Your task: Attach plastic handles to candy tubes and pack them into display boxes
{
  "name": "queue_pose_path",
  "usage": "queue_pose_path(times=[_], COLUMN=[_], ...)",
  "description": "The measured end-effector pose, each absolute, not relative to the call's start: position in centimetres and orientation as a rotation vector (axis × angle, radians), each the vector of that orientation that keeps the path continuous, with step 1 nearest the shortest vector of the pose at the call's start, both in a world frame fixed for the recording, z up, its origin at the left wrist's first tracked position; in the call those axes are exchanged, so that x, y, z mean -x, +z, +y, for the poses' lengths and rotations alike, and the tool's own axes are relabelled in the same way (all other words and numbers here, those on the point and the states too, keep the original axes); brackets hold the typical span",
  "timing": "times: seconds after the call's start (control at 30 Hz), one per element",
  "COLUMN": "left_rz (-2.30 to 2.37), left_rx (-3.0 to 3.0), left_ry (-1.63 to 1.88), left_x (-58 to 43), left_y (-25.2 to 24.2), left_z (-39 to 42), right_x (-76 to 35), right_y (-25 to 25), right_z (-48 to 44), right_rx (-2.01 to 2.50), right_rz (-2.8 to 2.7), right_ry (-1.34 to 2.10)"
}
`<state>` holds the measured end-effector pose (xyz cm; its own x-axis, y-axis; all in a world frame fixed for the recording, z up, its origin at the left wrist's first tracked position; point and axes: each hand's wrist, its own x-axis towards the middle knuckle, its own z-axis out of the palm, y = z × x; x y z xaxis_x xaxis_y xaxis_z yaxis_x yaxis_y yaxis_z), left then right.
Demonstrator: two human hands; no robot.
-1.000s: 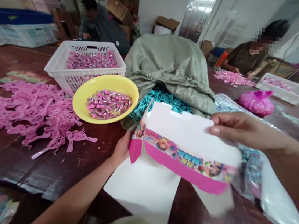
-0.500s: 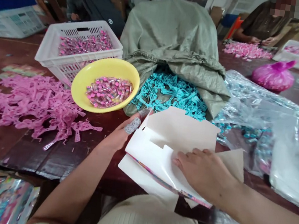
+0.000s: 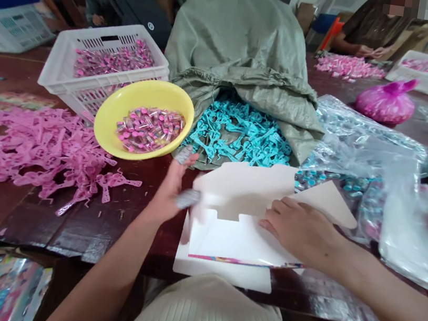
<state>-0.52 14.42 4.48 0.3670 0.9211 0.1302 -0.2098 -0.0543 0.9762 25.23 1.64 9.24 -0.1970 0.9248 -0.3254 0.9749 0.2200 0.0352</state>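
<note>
A partly folded white cardboard box (image 3: 243, 239) lies in front of me at the table edge, its plain inside up and a coloured printed strip along the near fold. My right hand (image 3: 296, 228) rests on its right part, fingers curled over the card and thumb toward the middle. At the box's left edge is my left hand (image 3: 172, 189), thumb and a finger spread apart and wrapped in silvery tape. Motion smears the taped thumb, so I cannot tell whether it touches the card. Another flat card piece (image 3: 222, 274) shows underneath.
Beyond the box, turquoise plastic parts (image 3: 237, 132) spill from a grey-green sack (image 3: 239, 36). Left are a yellow bowl (image 3: 103, 123) of small pink-capped tubes, a white crate (image 3: 61, 83) and pink plastic parts (image 3: 40, 147). Clear plastic bags (image 3: 398, 208) lie right. Two people sit across.
My left hand has come off the box's left corner and its fingers have spread. The box has turned so its near edge lies level, with my right hand still on it.
</note>
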Motion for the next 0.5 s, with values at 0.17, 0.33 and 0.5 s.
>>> queue_pose_path(times=[0.17,0.33,0.5], left_rz=[0.898,0.921,1.050], left_rx=[-1.372,-1.417,-1.606], left_ry=[0.721,0.700,0.765], left_x=[0.2,0.4,-0.7], left_y=[5.7,6.9,6.1], left_z=[12.5,14.6,16.0], right_x=[-25.0,-32.5,-35.2], right_y=[10.6,13.2,8.0], right_z=[-0.7,-1.6,0.0], right_rx=[-1.981,-3.109,-3.091], right_rz=[2.534,2.699,2.226], right_ry=[-0.159,0.101,-1.228])
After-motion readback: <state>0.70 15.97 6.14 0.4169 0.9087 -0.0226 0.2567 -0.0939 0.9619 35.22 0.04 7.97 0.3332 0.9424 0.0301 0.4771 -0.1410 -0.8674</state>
